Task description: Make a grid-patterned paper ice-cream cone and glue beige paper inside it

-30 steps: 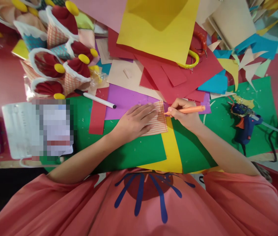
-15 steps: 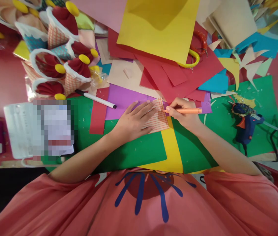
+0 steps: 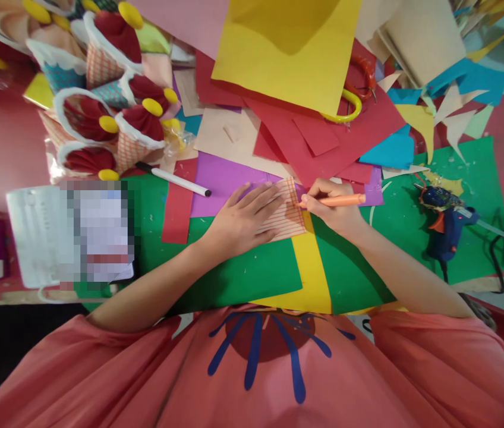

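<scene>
My left hand (image 3: 242, 219) lies flat, fingers stretched out, on a small pale paper with orange lines (image 3: 287, 221), pressing it onto the green sheet (image 3: 243, 273). My right hand (image 3: 334, 209) is closed on an orange pen (image 3: 336, 201), whose tip touches the right edge of the lined paper. A yellow strip (image 3: 312, 273) runs under that paper toward me. A purple sheet (image 3: 225, 181) lies just beyond my left fingers.
A blue glue gun (image 3: 443, 217) rests at the right on green paper. A white marker (image 3: 176, 179) lies left of the purple sheet. Finished paper cones with red and yellow tops (image 3: 118, 119) stand at the back left. Yellow-handled scissors (image 3: 350, 107) sit among loose coloured sheets.
My right hand and the pen have shifted slightly left and the pen has levelled out. The tip stays at the lined paper's edge. My left hand has held still.
</scene>
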Available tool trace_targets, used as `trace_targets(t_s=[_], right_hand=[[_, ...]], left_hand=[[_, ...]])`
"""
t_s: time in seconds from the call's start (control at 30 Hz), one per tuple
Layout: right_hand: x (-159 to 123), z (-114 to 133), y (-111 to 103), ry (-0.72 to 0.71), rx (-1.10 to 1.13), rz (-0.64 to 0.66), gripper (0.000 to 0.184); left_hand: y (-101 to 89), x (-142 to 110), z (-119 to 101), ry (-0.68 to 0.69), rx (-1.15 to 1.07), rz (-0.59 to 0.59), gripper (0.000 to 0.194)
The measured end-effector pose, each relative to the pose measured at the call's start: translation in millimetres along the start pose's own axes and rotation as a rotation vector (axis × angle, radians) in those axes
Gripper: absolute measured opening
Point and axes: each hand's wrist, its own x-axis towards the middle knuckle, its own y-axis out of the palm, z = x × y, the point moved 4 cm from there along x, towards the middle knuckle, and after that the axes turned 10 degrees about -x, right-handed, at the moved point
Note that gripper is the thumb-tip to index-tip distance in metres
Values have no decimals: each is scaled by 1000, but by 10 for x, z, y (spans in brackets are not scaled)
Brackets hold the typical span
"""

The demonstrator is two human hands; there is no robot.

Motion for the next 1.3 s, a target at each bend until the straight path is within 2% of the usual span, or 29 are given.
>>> trace_targets(t_s=[0.13,0.3,0.4,0.5,0.7,0.97,1.17,1.3], right_hand=[[0,-12,18,33,35,65,30],[-19,-5,-26,12,91,-36,22],[-32,-7,-23,11,77,-62,26],[-32,-8,-4,25,30,-48,32],[-16,21,17,-27,1,-19,29],[-16,-20,34,31,9,49,28],[-13,22,16,2,20,6,30],[-15,14,29,-4,18,28,30]], left_hand=[[9,-2,2,-3,-23,3,57],[-2,-8,24,-51,-29,-21,55],[-18,-12,44,-77,-25,-49,56],[-22,-11,48,-78,-31,-56,56],[-20,-8,41,-88,-43,-53,55],[-20,0,45,-94,-46,-44,55],[-31,2,34,-61,-6,-64,54],[-27,5,35,-73,-15,-59,54]])
